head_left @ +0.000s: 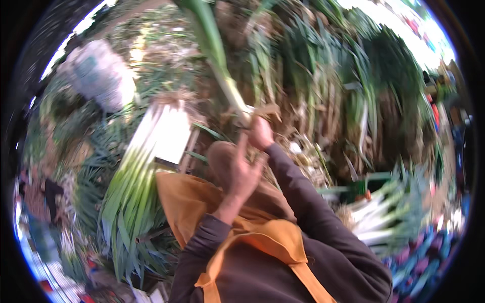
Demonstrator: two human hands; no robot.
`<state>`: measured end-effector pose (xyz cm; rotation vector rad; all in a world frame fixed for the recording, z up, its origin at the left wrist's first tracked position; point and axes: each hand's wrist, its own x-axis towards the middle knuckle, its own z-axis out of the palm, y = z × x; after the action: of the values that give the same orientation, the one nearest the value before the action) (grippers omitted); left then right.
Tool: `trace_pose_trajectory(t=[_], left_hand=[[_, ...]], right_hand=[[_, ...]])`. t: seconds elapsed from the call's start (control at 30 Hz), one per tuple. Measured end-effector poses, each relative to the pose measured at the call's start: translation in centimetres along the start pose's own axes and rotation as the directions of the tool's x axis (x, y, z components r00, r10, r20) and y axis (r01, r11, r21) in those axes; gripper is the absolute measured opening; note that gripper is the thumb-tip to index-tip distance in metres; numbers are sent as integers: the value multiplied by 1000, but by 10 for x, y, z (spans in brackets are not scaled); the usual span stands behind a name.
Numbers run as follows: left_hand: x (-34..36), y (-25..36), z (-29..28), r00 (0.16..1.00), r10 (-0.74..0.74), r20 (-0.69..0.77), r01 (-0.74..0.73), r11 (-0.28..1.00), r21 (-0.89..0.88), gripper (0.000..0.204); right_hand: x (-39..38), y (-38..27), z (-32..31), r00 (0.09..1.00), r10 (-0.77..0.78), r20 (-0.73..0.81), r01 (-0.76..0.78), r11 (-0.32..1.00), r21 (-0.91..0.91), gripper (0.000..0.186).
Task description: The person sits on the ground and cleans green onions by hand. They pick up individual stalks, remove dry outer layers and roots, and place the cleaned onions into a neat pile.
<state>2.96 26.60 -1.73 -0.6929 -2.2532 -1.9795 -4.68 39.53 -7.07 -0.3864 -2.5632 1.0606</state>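
Observation:
A single leek (pixel 227 86) points away from me, its green leaves at the far end and its pale base close to my hands. My right hand (pixel 260 134) is closed at that base, though its fingers are partly hidden. A dry tan strip of leaf (pixel 268 111) sticks out beside the base. Just below, my left hand (pixel 246 169) has its fingers stretched and apart, one fingertip reaching the leek's base. Whether that fingertip touches it is blurred. To the left lies a stack of cleaned leeks (pixel 146 151), white ends away from me.
Untrimmed leeks (pixel 323 76) are heaped along the far right. More white-stemmed leeks (pixel 381 214) lie near a green crate (pixel 376 182) on the right. A pale stuffed sack (pixel 98 73) stands far left. Leaf scraps (pixel 161 48) litter the ground behind. An orange apron (pixel 189 194) covers my lap.

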Motion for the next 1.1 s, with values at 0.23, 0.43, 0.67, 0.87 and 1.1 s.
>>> trace_pose_trajectory(t=[0.23, 0.43, 0.67, 0.87, 1.1], left_hand=[[-20, -13, 11, 744, -529, 408, 656, 693, -298, 25], [5, 36, 54, 546, 8, 838, -240, 960, 147, 21], [-50, 18, 10, 743, 280, 608, -399, 914, 67, 40], [-55, 1, -2, 820, 49, 571, 29, 991, -128, 47], [-39, 91, -26, 528, 469, 707, 153, 767, -623, 27]], right_hand=[[-3, 16, 20, 913, 10, 407, -332, 594, 732, 7], [-42, 22, 16, 776, 104, 623, -485, 730, 482, 27], [-4, 21, -27, 751, 219, 623, -637, 489, 596, 33], [110, 23, 20, 457, 251, 853, -876, -40, 481, 24], [94, 53, 51, 630, 435, 644, -366, 897, -248, 16]])
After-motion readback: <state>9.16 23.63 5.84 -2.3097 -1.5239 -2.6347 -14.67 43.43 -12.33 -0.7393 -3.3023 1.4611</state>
